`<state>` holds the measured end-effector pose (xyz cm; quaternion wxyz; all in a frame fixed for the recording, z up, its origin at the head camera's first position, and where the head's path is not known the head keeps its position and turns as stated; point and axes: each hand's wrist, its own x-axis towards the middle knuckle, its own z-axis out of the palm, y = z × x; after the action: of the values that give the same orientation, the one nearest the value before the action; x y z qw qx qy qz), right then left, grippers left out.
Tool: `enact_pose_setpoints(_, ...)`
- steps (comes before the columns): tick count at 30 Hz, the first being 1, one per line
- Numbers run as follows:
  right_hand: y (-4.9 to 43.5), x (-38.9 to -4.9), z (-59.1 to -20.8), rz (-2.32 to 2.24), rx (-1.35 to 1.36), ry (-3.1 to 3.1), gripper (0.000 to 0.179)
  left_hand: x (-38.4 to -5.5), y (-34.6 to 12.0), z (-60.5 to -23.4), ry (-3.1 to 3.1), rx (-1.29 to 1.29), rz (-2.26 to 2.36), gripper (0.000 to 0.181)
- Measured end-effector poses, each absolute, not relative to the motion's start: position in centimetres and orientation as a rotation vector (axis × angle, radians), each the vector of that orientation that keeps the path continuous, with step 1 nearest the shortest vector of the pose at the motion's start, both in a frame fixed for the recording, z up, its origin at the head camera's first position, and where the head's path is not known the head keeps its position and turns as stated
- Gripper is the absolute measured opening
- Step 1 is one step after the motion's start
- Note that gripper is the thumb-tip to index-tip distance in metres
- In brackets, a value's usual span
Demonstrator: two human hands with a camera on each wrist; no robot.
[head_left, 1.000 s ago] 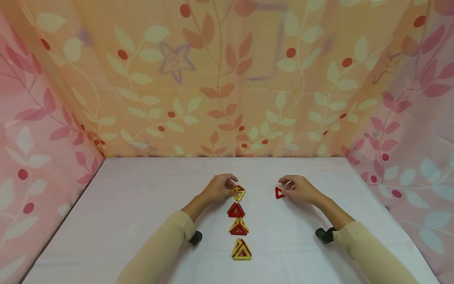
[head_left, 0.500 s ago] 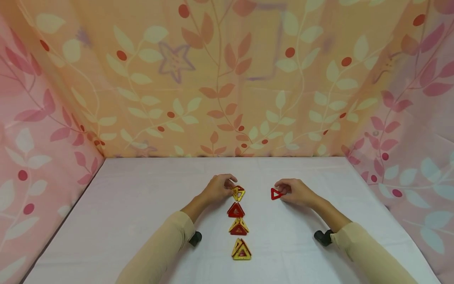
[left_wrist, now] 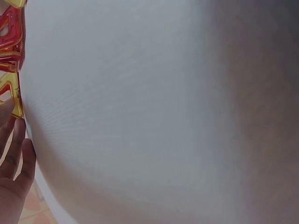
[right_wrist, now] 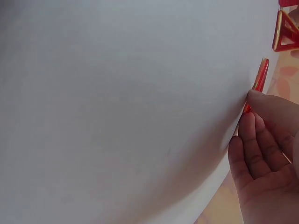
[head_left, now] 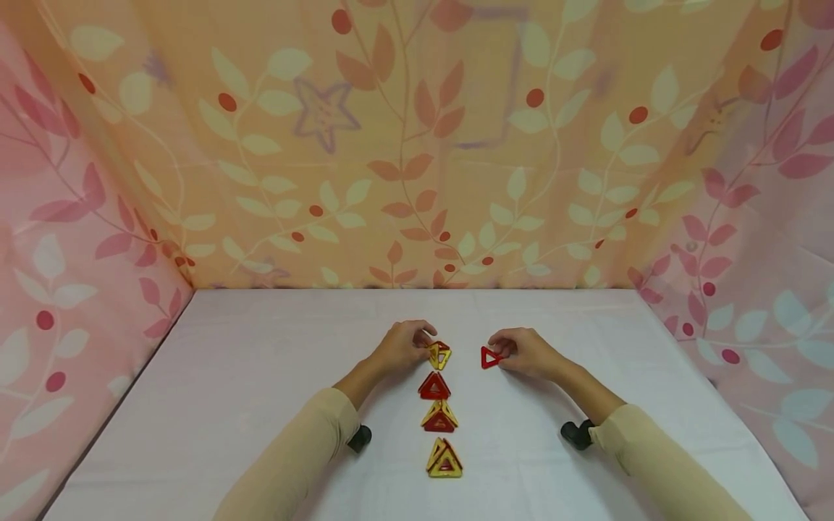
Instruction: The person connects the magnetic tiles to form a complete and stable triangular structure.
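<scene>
In the head view, my right hand (head_left: 528, 352) pinches a small red triangular magnetic tile (head_left: 484, 357) by one corner, apart from the row of pieces. The right wrist view has that tile (right_wrist: 261, 75) nearly edge-on between thumb and fingers. My left hand (head_left: 402, 346) holds the left side of the farthest yellow-and-red tile structure (head_left: 444, 358); its yellow tile (left_wrist: 17, 100) meets my thumb and fingertips in the left wrist view. Nearer in the row stand a red pyramid (head_left: 434, 387), a red-and-yellow pyramid (head_left: 439, 420) and a yellow-and-red pyramid (head_left: 445, 461).
A white cloth covers the table (head_left: 260, 340). Patterned fabric (head_left: 417, 181) hangs behind it and along both sides. Dark wrist devices sit by my left sleeve (head_left: 360, 438) and right sleeve (head_left: 576, 435).
My right hand has moved left with the red triangular tile, closer to the farthest structure. The left hand and the row of pyramids have stayed where they were.
</scene>
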<state>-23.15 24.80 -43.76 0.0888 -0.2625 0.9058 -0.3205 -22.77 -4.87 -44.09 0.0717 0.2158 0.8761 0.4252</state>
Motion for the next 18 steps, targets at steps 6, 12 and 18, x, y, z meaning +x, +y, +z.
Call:
enact_pose_setpoints(6,23.9,-23.2,-43.8,-0.945,-0.813,2.680,0.032,-22.8,-4.9,-44.3,2.637,0.650,1.273,0.031)
enact_pose_setpoints(12,23.0,-23.3,-43.9,-0.966,-0.894,2.654,0.032,-22.9,-5.0,-44.4,2.646,0.644,1.266,0.030)
enact_pose_setpoints(18,22.1,-23.3,-44.0,-0.982,-0.880,2.641,0.032,-22.9,-5.0,-44.5,2.643,0.648,1.271,0.030)
